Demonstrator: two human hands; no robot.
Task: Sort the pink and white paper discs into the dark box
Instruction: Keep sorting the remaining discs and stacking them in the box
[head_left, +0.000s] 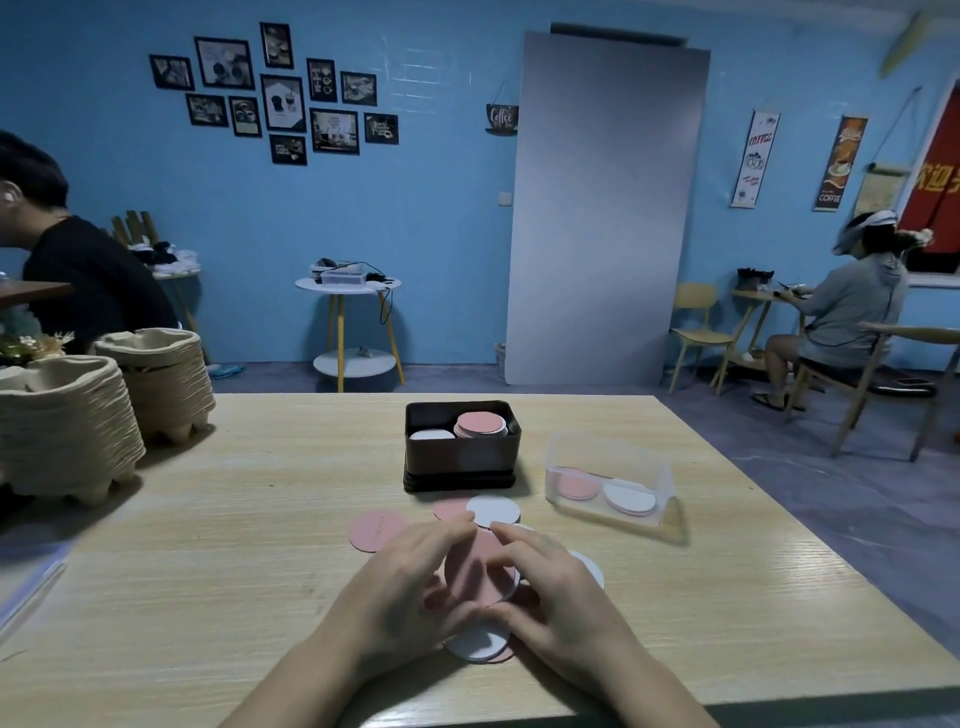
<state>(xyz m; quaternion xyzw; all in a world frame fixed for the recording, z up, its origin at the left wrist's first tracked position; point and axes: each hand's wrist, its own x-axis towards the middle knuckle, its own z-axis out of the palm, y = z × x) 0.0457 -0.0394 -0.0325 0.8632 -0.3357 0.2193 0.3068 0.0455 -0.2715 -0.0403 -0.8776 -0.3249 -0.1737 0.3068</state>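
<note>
A dark box (459, 462) stands at the table's middle, holding a white stack (431, 435) on its left and a taller pink-topped stack (481, 424) on its right. Loose discs lie in front of it: a pink disc (375, 529) to the left, a white disc (493, 510) overlapping a pink one, a white disc (476, 645) near the front edge. My left hand (402, 592) and my right hand (558, 597) together hold a pink disc (480, 571) by its edges, tilted just above the table.
A clear plastic tub (613, 480) to the right of the dark box holds a pink and a white stack. Stacks of paper pulp trays (67, 415) fill the table's left end. Two people sit at other tables, far left and far right.
</note>
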